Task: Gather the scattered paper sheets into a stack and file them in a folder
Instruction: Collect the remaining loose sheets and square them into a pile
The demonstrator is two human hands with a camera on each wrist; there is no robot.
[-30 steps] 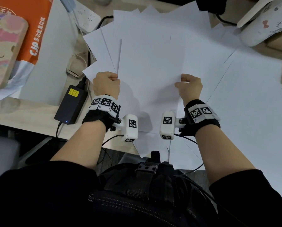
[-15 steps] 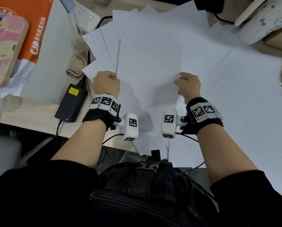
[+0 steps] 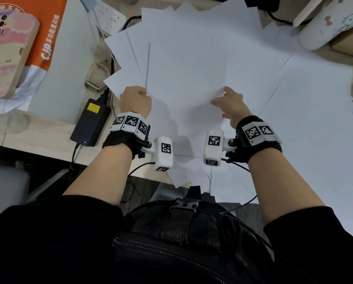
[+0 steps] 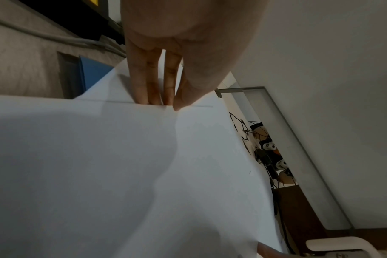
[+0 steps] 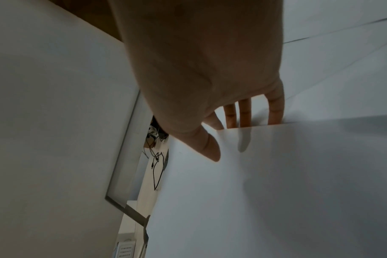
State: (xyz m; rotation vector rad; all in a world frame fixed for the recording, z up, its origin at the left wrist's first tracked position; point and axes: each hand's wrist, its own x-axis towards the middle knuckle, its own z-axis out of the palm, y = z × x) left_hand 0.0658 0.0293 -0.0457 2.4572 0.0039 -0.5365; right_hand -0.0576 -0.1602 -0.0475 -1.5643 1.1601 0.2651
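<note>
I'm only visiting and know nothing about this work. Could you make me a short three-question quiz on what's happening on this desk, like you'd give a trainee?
1. True or false: both hands hold the same top sheet.
2. Which object lies just left of the left hand?
A. a black power brick
B. a stapler
C. a mug
3. Fill in: the sheets under the top one lie fanned out, not yet squared into a ____.

Key
1. True: the left hand grips its left edge, and the right hand pinches its right edge.
2. A, the power brick.
3. stack; the fanned sheets still point different ways.
</note>
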